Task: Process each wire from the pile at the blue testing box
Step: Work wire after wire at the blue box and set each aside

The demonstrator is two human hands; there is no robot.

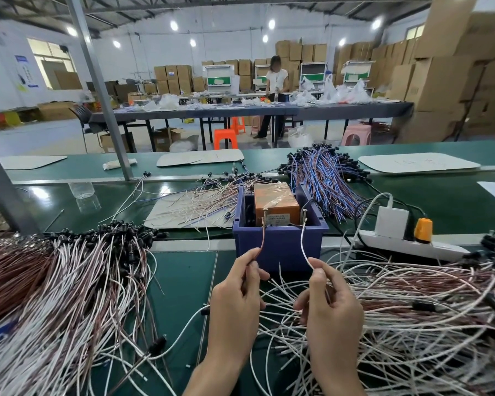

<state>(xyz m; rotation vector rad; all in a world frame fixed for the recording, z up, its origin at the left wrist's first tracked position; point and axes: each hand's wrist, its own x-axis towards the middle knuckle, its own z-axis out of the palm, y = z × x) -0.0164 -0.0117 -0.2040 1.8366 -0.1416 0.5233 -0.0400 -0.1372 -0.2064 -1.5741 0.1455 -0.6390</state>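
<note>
The fingers (247, 260) of the left hand (235, 298) are closed in a narrow pinch on a brown lead (262, 238). The right hand (332, 307) pinches a white lead (303, 244) the same way, with its other fingers loosely curled. Both leads rise toward twelve o'clock, and their bare tips meet two metal contacts inside the blue testing box (277, 244), brown on the left contact and white on the right. The hands hide whether the two leads belong to one wire.

Such wire looks thin, light and limp with a little spring. I judge it best held close behind the stripped tip, since a grip further back would let the end sag and wander off the contact. The tips probably bend easily, and a wire pulled from the tangle is likely to drag its neighbours along.

The loose pile (412, 315) lies on the bench from three to five o'clock of the hands. A combed bundle (69, 281) with black ends lies at nine o'clock. Blue and purple wires (323, 178) lie beyond the box at one o'clock, and a power strip (440, 250) at two.

The wrapped orange unit (275, 201) in the box carries a label, but its print is too small to read.
</note>
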